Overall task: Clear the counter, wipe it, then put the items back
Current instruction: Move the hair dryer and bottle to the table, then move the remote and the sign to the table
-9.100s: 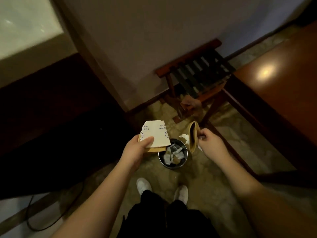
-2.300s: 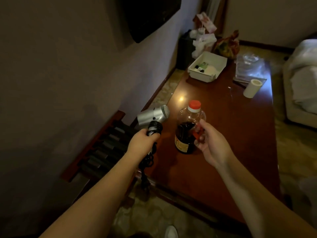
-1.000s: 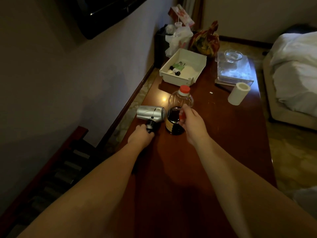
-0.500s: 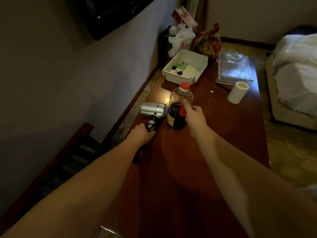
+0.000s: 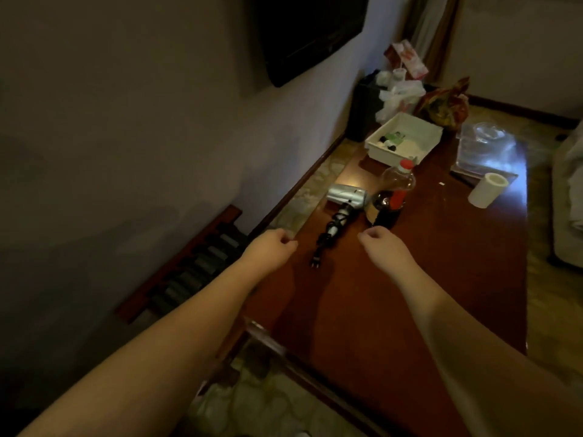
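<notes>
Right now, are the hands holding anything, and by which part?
Nothing is held. The left hand and right hand hang loosely curled above the counter, apart from the hair dryer and bottle.

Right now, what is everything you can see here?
table: one, reddish-brown wood, centre.
hairdryer: one, silver, lying near the table's left edge, black cord bundled at its handle.
bottle: one, clear with dark liquid and red cap, upright beside the hairdryer.
tray: one, white, far end, small items inside.
roll: one, white, right side.
plastic bag: one, clear, far right.
screen: one, black, on the wall.
left hand: loosely curled, holding nothing.
right hand: loosely curled, holding nothing.
</notes>
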